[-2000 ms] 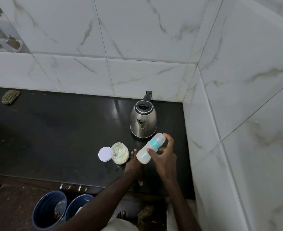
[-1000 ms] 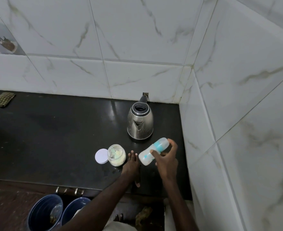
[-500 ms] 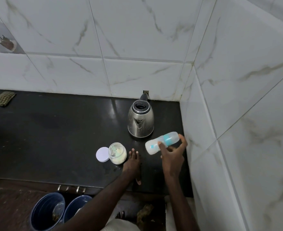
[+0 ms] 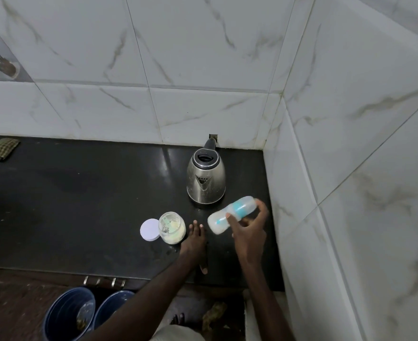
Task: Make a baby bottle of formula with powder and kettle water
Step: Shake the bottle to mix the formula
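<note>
Shaking the baby bottle (image 4: pixel 231 214), tipped sideways in our right hand (image 4: pixel 248 231), to mix; our left hand (image 4: pixel 193 239) lies flat and open on the surface (image 4: pixel 80 198); next we stand it upright

No legible text, brand, number or sign appears on any item. The baby bottle (image 4: pixel 231 214), gripped in the right hand (image 4: pixel 248 232), carries teal printed markings, blurred and unreadable. The powder jar (image 4: pixel 171 227), just left of the left hand (image 4: pixel 193 239), shows no readable label. The kettle (image 4: pixel 206 179), beyond both hands, bears no readable marking.
</note>
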